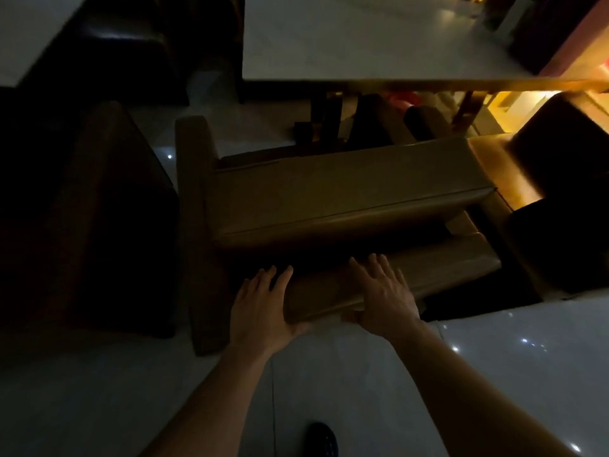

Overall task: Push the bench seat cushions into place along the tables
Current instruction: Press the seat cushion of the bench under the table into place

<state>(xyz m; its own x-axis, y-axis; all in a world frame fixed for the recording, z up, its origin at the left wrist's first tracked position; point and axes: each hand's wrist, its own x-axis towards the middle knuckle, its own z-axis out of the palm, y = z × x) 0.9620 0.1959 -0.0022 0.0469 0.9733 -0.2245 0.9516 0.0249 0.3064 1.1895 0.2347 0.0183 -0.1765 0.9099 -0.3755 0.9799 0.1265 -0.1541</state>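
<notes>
A long tan seat cushion lies on the bench below the white table. A second, narrower tan cushion sits nearer me, tilted along the bench's near edge. My left hand rests flat against that cushion's left end, fingers spread. My right hand lies palm-down on its top near the same end, thumb under the edge. A tan side panel of the bench stands upright to the left.
A dark bench stands at the left across a narrow strip of floor. Dark seats fill the right side. Glossy white floor tiles lie below my arms, and a dark shoe shows at the bottom edge.
</notes>
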